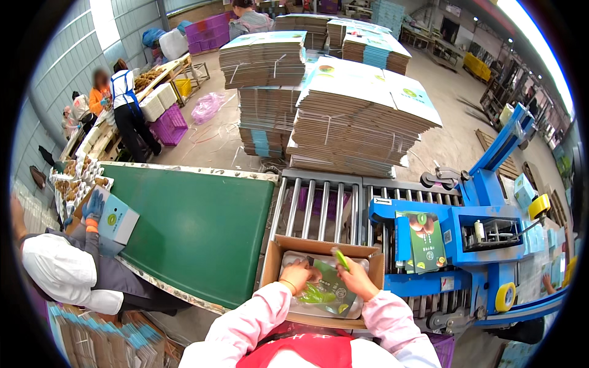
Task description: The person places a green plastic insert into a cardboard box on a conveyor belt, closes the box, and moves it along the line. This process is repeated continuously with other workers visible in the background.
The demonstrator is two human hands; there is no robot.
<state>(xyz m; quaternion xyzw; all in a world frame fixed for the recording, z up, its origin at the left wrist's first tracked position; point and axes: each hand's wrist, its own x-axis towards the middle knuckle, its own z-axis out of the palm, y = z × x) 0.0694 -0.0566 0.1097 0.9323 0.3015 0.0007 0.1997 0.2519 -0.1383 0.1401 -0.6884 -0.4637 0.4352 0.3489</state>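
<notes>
An open cardboard box (378, 271) stands on the roller conveyor (324, 202) in front of me. Inside lies a pale tray (363, 267) with a green printed card (329, 280) on top. Bright green items (316, 294) in clear wrapping rest on the card, beside my left hand (297, 275). That hand is over the card's left part; its fingertips are partly hidden, so its hold is unclear. My right hand (356, 277) grips a small bright green item (341, 258) above the right side of the box.
A green conveyor belt (193, 230) runs to the left, where a co-worker (60, 271) handles a carton (115, 218). A blue carton-sealing machine (487, 234) stands at the right, with printed cards (425, 241) on it. Stacked flat cartons (354, 124) rise behind the rollers.
</notes>
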